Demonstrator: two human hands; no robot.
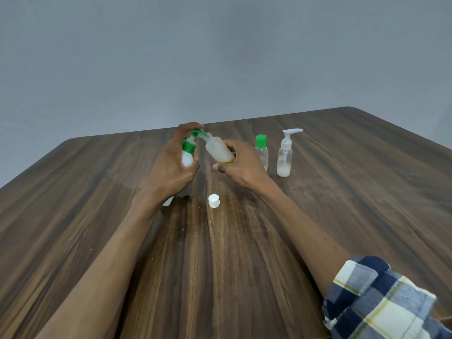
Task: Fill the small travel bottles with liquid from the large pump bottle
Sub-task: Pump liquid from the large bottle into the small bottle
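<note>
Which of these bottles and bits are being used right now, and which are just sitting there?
In use: large pump bottle in left hand; small bottle in right hand; its loose white cap.

Sitting: green-capped bottle; small spray bottle; table.

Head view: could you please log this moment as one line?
left hand: pressing pump bottle | right hand: tilting travel bottle | white cap: on table

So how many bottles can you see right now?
4. The large pump bottle in the left hand, a tilted small bottle in the right hand, a green-capped bottle and a clear pump bottle standing to the right.
</note>
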